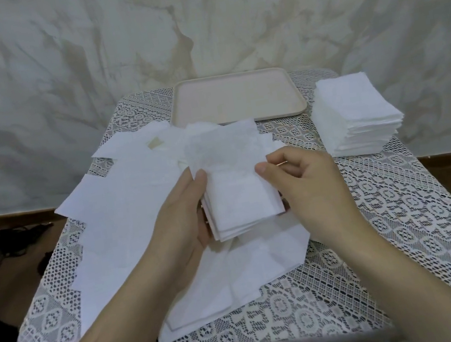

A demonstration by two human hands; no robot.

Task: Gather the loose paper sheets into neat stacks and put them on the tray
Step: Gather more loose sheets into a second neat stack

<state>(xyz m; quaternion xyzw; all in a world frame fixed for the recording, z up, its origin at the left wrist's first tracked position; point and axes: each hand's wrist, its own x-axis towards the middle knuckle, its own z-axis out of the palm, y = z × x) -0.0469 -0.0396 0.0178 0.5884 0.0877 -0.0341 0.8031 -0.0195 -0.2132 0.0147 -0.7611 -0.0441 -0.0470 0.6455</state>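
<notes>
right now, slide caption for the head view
Left hand and right hand hold a small stack over loose sheets; tray behind, tall stack right.

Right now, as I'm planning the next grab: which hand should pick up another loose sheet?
Probably the right hand: it only pinches the edge of the held stack, while the left hand cradles it, and loose sheets lie just beneath.

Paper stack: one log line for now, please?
left hand: holds small stack | right hand: pinches it | tray: no stack | loose sheets: on table
</notes>
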